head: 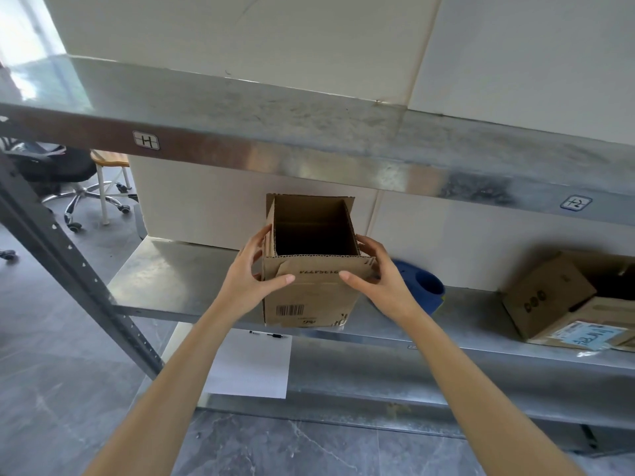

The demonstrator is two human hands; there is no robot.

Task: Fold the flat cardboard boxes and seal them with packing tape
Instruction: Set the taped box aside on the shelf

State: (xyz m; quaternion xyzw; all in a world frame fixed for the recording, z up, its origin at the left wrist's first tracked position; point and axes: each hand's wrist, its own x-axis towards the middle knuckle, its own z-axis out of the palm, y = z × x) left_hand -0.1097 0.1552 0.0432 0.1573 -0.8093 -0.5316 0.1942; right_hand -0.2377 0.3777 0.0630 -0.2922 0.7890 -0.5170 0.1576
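On the metal shelf [178, 276], near its front edge, stands an open-topped brown cardboard box [309, 297] with raw corrugated rims, a barcode [290, 310] low on its front and a code printed upside down that I cannot read surely. The left hand [254, 273] and right hand [378, 273] clasp it, thumbs on the front, fingers round the side walls. Above the shelf, a beam carries a sticker [146, 140] marked "H"; at the shelf's right end lies a second box [549, 297] with a blue label [591, 338].
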